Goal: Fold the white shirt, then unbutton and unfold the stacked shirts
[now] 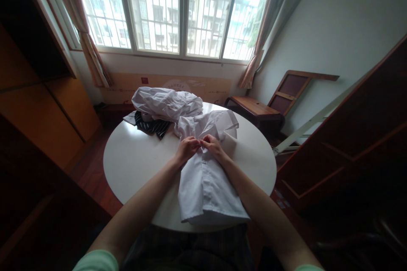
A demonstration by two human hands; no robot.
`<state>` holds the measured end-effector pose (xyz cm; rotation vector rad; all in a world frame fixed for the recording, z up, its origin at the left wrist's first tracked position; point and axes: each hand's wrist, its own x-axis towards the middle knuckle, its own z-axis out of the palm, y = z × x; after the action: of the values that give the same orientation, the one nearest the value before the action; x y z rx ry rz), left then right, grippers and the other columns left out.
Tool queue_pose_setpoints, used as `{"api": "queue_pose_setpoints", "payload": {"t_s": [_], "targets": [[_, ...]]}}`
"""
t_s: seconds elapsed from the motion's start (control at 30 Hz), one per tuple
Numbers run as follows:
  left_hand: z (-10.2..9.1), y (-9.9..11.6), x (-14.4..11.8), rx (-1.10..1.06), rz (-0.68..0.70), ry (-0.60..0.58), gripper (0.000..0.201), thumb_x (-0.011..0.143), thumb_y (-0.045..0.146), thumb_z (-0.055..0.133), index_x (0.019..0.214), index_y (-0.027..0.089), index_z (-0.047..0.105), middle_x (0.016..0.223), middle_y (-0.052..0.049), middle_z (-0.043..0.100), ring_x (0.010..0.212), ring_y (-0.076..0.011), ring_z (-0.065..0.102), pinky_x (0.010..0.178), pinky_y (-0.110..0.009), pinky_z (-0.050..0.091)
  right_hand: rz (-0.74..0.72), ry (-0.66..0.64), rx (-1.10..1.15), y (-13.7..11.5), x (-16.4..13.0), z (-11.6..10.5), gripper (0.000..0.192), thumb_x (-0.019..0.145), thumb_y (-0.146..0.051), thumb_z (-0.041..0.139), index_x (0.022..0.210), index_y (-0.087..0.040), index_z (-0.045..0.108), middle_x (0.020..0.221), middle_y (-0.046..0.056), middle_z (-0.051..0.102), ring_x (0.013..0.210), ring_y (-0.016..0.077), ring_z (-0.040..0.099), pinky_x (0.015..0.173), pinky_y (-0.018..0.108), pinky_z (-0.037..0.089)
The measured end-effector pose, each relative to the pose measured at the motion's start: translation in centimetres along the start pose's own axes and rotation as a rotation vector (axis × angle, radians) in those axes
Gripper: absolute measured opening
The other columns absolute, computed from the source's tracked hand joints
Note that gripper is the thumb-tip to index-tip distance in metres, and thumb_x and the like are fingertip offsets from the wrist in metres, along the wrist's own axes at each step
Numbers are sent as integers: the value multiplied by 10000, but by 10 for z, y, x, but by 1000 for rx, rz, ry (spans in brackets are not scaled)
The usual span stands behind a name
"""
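Note:
A white shirt (205, 186) lies lengthwise on the round white table (133, 161), its hem hanging over the near edge. My left hand (187, 148) and my right hand (213, 146) meet at the shirt's front near the collar, both pinching the fabric with fingers closed. The collar and a sleeve (219, 123) spread out just beyond my hands.
A heap of white clothes (165, 102) and a dark striped garment (152, 126) sit at the table's far side. A low wooden table (251, 108) and a leaning wooden frame (295, 87) stand at the right. Wooden cabinets flank both sides; a window is ahead.

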<state>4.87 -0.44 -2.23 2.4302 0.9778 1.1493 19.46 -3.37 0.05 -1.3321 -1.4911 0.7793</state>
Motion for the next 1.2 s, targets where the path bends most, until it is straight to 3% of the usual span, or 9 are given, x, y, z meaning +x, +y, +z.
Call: {"api": "queue_pose_setpoints", "payload": {"t_s": [0.33, 0.5, 0.63, 0.7, 0.77, 0.87, 0.93, 1.07, 1.2], "targets": [[-1, 0, 0, -43, -62, 51, 87, 745, 182, 578, 694, 162, 645, 697, -2, 563, 647, -107, 517, 629, -218, 417, -4, 131, 58, 5, 3, 6, 216, 593, -336, 605, 686, -197, 468, 639, -14, 536, 593, 138, 501, 565, 273, 421], [-6, 4, 1, -58, -140, 168, 106, 771, 180, 536, 713, 160, 622, 726, -17, 571, 688, -130, 537, 683, -249, 435, 34, 311, 65, 4, 3, -4, 172, 639, -328, 563, 704, -206, 461, 673, 11, 539, 589, 151, 497, 541, 280, 418], [-15, 20, 5, -4, -46, 249, 248, 717, 41, 497, 897, 182, 592, 930, -49, 589, 915, -185, 524, 859, -326, 399, -52, 481, 16, -2, 1, -9, 154, 691, -331, 523, 740, -207, 446, 717, 25, 541, 645, 157, 500, 607, 288, 430], [-18, 30, 6, -91, 9, 160, 299, 699, 29, 492, 945, 181, 566, 948, -46, 595, 926, -181, 528, 872, -321, 397, -113, 524, -4, -6, -2, -9, 149, 710, -331, 509, 751, -205, 441, 712, 23, 537, 645, 157, 503, 614, 286, 431], [-19, 37, 5, -246, 21, -35, 285, 714, 73, 498, 974, 179, 546, 923, -33, 608, 868, -160, 551, 825, -283, 423, -142, 544, 6, -10, -4, -8, 147, 729, -331, 492, 774, -205, 432, 710, 17, 531, 622, 149, 502, 593, 278, 429], [-21, 40, 4, -405, -31, -354, 207, 735, 133, 481, 916, 183, 568, 853, -3, 615, 779, -140, 556, 724, -234, 443, -147, 607, 39, -16, -7, -9, 145, 754, -336, 462, 799, -208, 411, 722, 11, 522, 588, 133, 489, 547, 258, 419], [-24, 39, 2, -456, -95, -484, 140, 726, 150, 489, 817, 176, 591, 764, 12, 599, 709, -132, 541, 653, -215, 437, -142, 662, 56, -19, -8, -12, 141, 762, -336, 448, 801, -209, 400, 727, 11, 516, 594, 130, 487, 538, 250, 413], [-28, 40, 2, -621, -242, -576, 74, 705, 209, 551, 754, 161, 577, 680, 24, 546, 635, -110, 501, 580, -195, 405, -140, 700, 58, -22, -9, -14, 137, 769, -336, 428, 805, -211, 384, 706, 9, 506, 602, 136, 489, 541, 253, 414], [-26, 43, 2, -837, -262, -599, 171, 677, 294, 613, 672, 154, 515, 629, 45, 463, 573, -80, 429, 520, -187, 347, -143, 691, 22, -21, -8, -14, 145, 754, -334, 456, 797, -205, 405, 735, 27, 522, 641, 148, 503, 580, 267, 434]]}}
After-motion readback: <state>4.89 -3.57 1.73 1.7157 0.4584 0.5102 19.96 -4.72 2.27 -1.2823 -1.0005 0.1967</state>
